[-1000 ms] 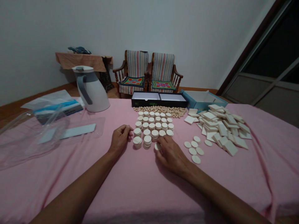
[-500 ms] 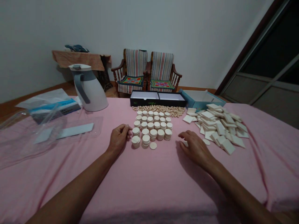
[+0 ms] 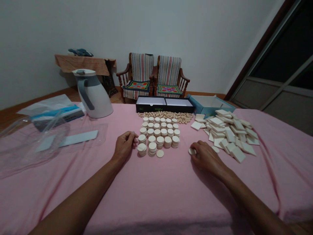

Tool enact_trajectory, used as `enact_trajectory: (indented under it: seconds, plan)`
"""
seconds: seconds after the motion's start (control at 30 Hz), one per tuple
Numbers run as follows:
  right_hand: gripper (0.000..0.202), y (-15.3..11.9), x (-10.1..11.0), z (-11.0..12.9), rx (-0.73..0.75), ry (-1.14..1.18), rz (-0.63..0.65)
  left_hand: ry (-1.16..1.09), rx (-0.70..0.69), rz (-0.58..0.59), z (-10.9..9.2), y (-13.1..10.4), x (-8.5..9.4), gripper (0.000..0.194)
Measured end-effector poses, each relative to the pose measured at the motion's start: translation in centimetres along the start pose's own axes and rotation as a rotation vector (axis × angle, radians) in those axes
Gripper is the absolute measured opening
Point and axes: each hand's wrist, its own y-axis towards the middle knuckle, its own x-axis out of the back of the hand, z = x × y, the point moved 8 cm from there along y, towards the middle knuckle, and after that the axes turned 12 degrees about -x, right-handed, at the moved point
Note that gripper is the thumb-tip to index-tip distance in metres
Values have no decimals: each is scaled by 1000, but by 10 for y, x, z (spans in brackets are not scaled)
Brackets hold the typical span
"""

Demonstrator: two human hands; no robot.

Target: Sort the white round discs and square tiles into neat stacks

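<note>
My right hand (image 3: pixel 206 155) pinches a pale round wooden disc (image 3: pixel 191 151) between thumb and fingers, low over the cloth right of the stacks. Another disc (image 3: pixel 215 149) lies partly hidden behind that hand. My left hand (image 3: pixel 125 144) rests on the cloth with its fingers curled closed, just left of the front stacks; nothing shows in it. Between my hands stand rows of stacked wooden discs (image 3: pixel 160 141). At the front of the rows, a single disc (image 3: pixel 160 153) lies flat, beside a taller stack (image 3: pixel 152 148).
Square wooden tiles (image 3: pixel 231 135) form a loose heap at right, before a blue box (image 3: pixel 210 103). Small wooden beads (image 3: pixel 171 115) lie behind the stacks, along a black divided box (image 3: pixel 151 108). A white jug (image 3: pixel 97 98) and clear plastic packaging (image 3: pixel 102 137) are at left.
My right hand has come down and its fingers have closed on a disc lying on the cloth. My left hand stays beside the stacks.
</note>
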Motion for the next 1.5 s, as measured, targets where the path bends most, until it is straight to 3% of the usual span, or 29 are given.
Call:
enact_trajectory:
  seconds: [0.17, 0.3, 0.4, 0.53, 0.67, 0.83, 1.0, 1.1, 1.33, 1.5]
  plan:
    - [25, -20, 17, 61, 246, 239, -52, 3, -13, 16, 0, 0, -1, 25]
    - [30, -27, 14, 106, 411, 254, -38, -10, -9, 12, 1, -1, -1, 26]
    - [27, -24, 6, 123, 457, 237, -47, -32, -14, 9, 3, -1, -1, 26]
    - [27, -21, 1, 124, 489, 275, -79, -21, -17, 14, 3, -1, 0, 29]
    - [27, -18, 16, 98, 413, 351, -146, -2, -25, 22, 1, 0, 0, 28]
    - [26, -5, 31, 27, 206, 284, -211, 8, -20, 27, 4, 0, 0, 28]
    - [24, 10, 10, -36, -30, 2, -7, 9, -5, 7, 2, 0, -1, 25]
    - [21, 13, 2, -48, -84, -67, 66, 18, -2, -1, -2, -1, -2, 23]
    - [30, 25, 3, -62, -133, -101, -13, 25, 5, -9, -5, -1, -2, 21]
    - [22, 35, -12, -76, -154, -148, 43, 1, 12, -6, -2, 0, -2, 22]
